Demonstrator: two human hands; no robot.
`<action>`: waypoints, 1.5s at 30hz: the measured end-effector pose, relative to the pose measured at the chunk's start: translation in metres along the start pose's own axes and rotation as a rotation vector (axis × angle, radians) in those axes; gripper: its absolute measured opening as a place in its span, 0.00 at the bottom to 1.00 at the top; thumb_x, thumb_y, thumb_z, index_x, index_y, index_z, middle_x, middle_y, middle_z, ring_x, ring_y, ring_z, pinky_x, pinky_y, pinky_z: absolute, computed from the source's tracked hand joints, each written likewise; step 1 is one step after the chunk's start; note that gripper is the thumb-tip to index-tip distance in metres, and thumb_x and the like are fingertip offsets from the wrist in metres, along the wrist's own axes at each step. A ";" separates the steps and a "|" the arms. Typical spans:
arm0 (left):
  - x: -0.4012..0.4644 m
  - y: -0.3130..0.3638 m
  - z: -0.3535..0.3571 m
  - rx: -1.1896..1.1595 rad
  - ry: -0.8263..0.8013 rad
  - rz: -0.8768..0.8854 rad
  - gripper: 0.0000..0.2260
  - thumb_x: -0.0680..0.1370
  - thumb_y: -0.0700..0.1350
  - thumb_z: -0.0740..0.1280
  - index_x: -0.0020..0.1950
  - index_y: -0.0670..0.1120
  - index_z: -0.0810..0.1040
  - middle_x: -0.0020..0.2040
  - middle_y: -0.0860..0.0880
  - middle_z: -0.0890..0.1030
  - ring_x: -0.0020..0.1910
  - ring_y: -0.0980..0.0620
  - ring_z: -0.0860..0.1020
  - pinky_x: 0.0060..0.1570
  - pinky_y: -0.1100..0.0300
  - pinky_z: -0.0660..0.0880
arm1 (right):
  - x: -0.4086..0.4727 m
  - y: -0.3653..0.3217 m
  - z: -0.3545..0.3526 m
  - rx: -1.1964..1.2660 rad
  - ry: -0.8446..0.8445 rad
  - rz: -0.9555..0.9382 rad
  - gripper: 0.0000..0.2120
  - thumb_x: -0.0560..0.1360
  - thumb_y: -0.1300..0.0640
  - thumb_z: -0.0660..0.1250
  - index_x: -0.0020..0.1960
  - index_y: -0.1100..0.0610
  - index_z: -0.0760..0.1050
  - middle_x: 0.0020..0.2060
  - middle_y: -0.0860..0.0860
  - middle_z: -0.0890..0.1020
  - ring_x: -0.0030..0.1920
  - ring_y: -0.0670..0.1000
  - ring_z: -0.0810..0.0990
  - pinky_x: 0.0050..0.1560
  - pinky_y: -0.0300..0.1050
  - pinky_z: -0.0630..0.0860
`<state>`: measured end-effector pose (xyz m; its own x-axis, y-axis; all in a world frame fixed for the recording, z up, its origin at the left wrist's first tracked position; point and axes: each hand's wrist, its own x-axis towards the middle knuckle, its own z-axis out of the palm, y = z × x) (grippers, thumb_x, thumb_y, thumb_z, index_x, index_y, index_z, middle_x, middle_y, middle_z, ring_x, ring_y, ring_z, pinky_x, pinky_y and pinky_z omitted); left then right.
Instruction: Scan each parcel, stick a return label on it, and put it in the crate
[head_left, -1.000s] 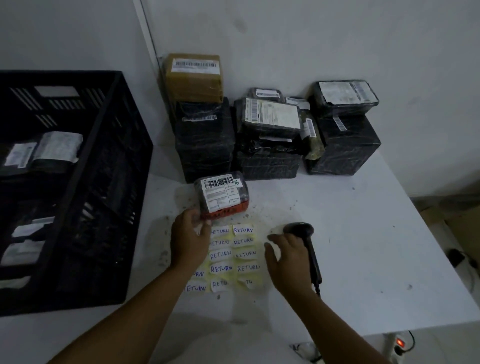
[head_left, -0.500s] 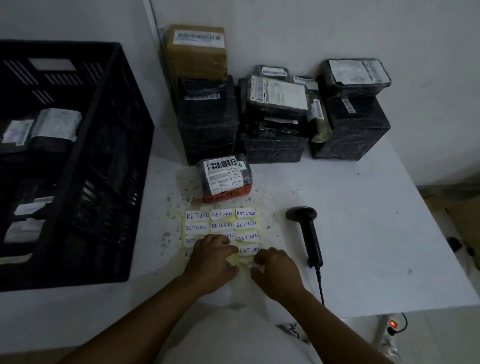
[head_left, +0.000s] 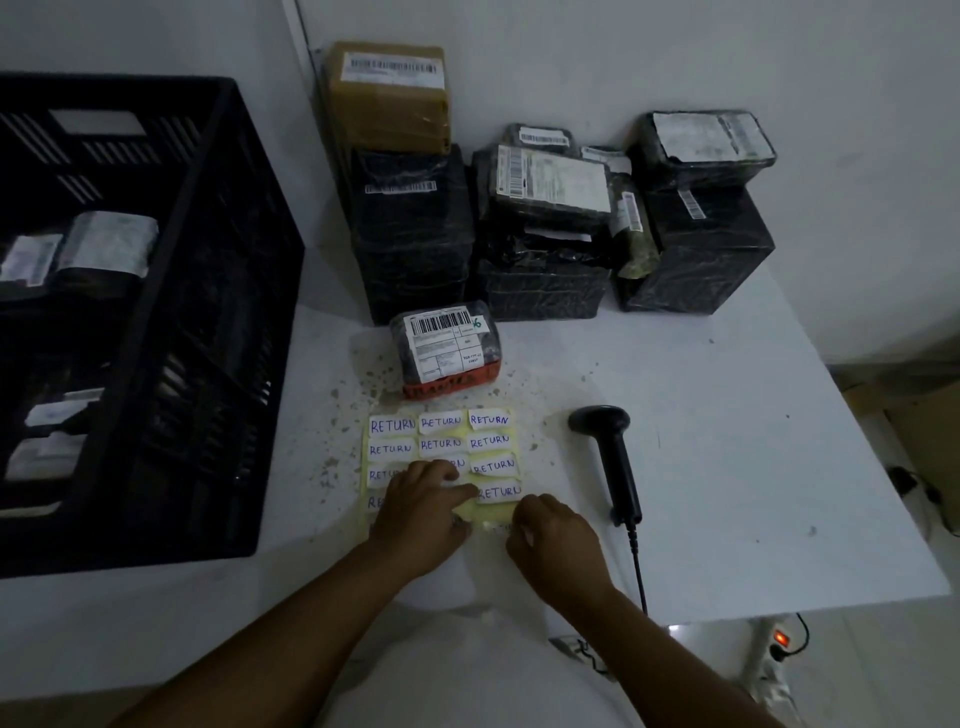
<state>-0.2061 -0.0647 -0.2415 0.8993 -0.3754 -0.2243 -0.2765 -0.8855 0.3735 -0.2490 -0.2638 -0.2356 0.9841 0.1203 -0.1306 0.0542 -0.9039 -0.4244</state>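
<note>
Both hands work the label sheet (head_left: 441, 457) on the counter (head_left: 727, 441): left hand (head_left: 421, 506) presses it flat, fingers straight, so right hand (head_left: 553, 535) can pinch a label free. Small parcel (head_left: 447, 348) waits just beyond.

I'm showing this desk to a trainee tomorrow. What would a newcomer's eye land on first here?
Probably the sheet of handwritten RETURN labels at the table's near middle, where the left hand and right hand work at its near edge. Just beyond it lies a small barcoded parcel, the black scanner lies to the right, and a big black crate fills the left.
</note>
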 end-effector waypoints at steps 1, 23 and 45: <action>0.000 0.000 0.000 -0.005 -0.008 0.003 0.23 0.73 0.58 0.70 0.69 0.58 0.76 0.65 0.54 0.71 0.66 0.50 0.66 0.62 0.54 0.65 | -0.003 0.000 -0.002 0.060 0.025 0.020 0.07 0.76 0.52 0.67 0.44 0.56 0.74 0.38 0.50 0.79 0.34 0.50 0.75 0.33 0.43 0.72; 0.077 0.009 -0.106 -1.187 0.398 -0.427 0.05 0.77 0.41 0.71 0.49 0.52 0.81 0.48 0.49 0.84 0.48 0.52 0.83 0.48 0.55 0.82 | 0.136 -0.067 -0.068 0.500 0.240 -0.073 0.05 0.79 0.57 0.66 0.52 0.52 0.79 0.42 0.45 0.80 0.40 0.39 0.77 0.40 0.30 0.70; 0.139 -0.041 -0.081 -0.851 0.703 -0.638 0.16 0.76 0.56 0.70 0.62 0.58 0.76 0.60 0.52 0.76 0.53 0.53 0.78 0.52 0.55 0.77 | 0.235 -0.078 -0.034 0.446 0.248 0.451 0.28 0.74 0.37 0.66 0.68 0.51 0.68 0.61 0.54 0.76 0.61 0.58 0.74 0.57 0.57 0.73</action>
<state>-0.0427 -0.0582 -0.2155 0.8493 0.5059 -0.1509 0.3382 -0.3020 0.8913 -0.0158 -0.1790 -0.2023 0.9066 -0.3742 -0.1949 -0.3931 -0.5814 -0.7123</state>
